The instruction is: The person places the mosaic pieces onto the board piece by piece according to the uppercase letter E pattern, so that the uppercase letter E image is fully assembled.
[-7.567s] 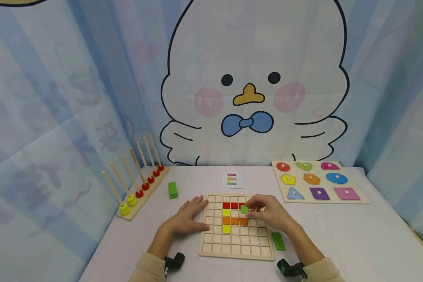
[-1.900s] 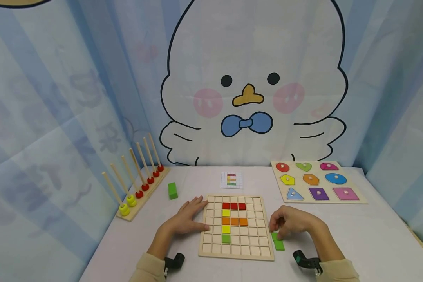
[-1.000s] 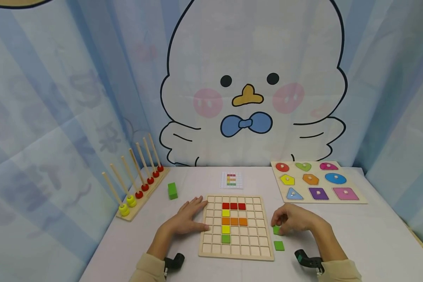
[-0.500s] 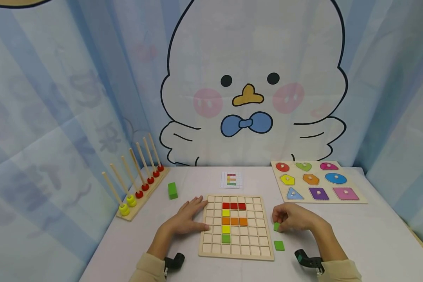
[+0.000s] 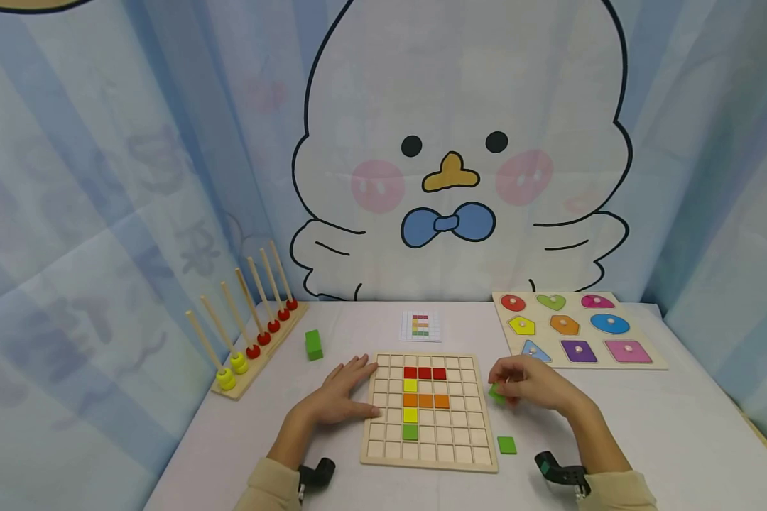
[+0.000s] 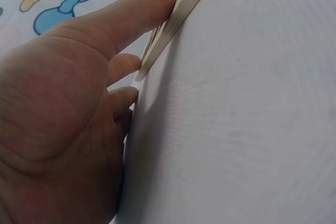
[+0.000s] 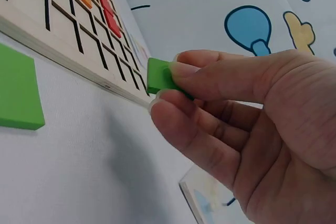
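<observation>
A wooden grid board [image 5: 428, 454] lies in the middle of the table. Red, yellow and orange square tiles sit in its cells, with one green tile [image 5: 410, 432] below them. My left hand [image 5: 337, 397] rests at the board's left edge, its fingers spread and thumb touching the rim, as the left wrist view also shows. Just off the board's right side, my right hand [image 5: 532, 383] pinches a green square tile [image 7: 157, 76] between thumb and fingertips, above the table. Another green tile [image 5: 506, 445] lies flat on the cloth below that hand.
A pattern card [image 5: 421, 326] lies behind the board. Left of it stand a green block [image 5: 314, 345] and a peg rack [image 5: 262, 348] with red and yellow beads. A shape puzzle board [image 5: 575, 348] is at the back right, close behind my right hand.
A green tile went into the board's lower row. My right hand then separated one green tile from the pair at the right and lifted it slightly. My left hand stayed still.
</observation>
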Motion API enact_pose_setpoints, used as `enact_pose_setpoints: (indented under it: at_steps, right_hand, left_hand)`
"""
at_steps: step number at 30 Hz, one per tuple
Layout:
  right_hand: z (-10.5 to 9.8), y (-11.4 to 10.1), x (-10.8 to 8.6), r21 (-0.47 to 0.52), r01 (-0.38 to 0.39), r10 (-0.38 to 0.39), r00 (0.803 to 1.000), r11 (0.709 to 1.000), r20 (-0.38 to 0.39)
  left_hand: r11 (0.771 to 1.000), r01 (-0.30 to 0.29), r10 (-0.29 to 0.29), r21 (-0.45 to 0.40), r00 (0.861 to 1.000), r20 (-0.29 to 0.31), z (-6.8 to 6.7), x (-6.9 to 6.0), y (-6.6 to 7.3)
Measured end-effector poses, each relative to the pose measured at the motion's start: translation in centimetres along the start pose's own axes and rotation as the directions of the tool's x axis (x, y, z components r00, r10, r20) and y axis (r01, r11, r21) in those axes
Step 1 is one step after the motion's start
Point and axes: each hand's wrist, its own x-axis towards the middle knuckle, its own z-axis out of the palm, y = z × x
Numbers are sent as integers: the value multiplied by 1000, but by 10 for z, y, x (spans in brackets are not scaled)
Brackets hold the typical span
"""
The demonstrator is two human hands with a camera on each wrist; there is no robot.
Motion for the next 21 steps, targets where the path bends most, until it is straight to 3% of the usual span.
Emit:
enact_pose_setpoints:
  at_steps: [5, 11, 21]
  right_hand:
    - [2, -5, 1, 58, 28, -25, 999, 998, -44]
    - [9, -13, 4, 154, 45, -39, 998, 987, -45]
    - [15, -21, 7, 131, 58, -51, 997, 990, -60]
  left_hand:
    - [1000, -1, 1, 5, 1000, -3, 0, -1, 1]
    - [1000, 3, -3, 6, 1000, -2, -1, -2, 2]
    - [1000, 10, -10, -3, 1000, -2, 0, -2, 2]
